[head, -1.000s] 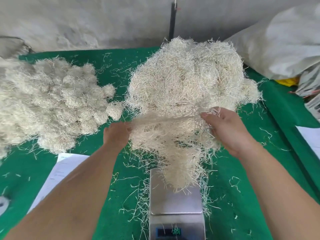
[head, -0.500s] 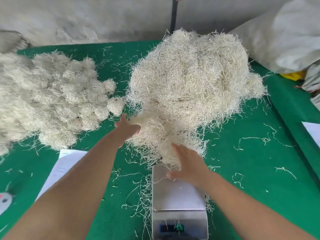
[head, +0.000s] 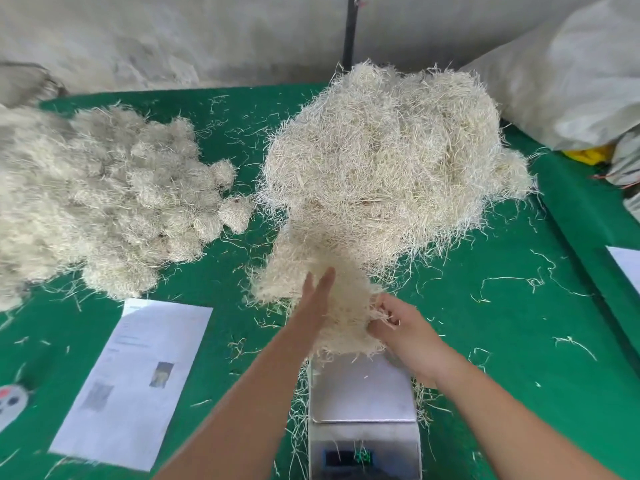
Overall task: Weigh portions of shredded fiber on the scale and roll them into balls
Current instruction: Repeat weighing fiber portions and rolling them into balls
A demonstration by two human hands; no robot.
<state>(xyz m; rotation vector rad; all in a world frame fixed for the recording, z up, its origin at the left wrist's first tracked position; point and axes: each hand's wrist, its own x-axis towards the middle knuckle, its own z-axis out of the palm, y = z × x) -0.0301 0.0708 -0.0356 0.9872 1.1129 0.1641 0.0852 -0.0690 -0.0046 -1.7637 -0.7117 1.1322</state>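
**Fiber tuft between both hands, right over the scale**

So the portion of shredded fiber (head: 341, 317) sits between the two hands, hanging just above the far edge of the scale (head: 363, 407). The left hand (head: 313, 299) has its fingers straight and flat against the left side of the tuft, pressing it rather than gripping. The right hand (head: 398, 327) is on the tuft's right side with fingers curled in, pinching loose strands at its edge. The top of the tuft still runs into the big loose pile (head: 391, 168) behind it, so I can't say whether it's fully separated.

The scale's steel platform is mostly bare, and its display (head: 348, 457) is lit but too blurry to read. Stray strands lie all around its base.

Off to the left there's a heap of rolled balls (head: 114, 209), well apart from the hands. A printed sheet (head: 138, 379) lies on the green table cover (head: 519, 341) near the left forearm. A white sack (head: 571, 74) sits at the far right corner, and another paper's edge (head: 628, 265) shows at the right border.
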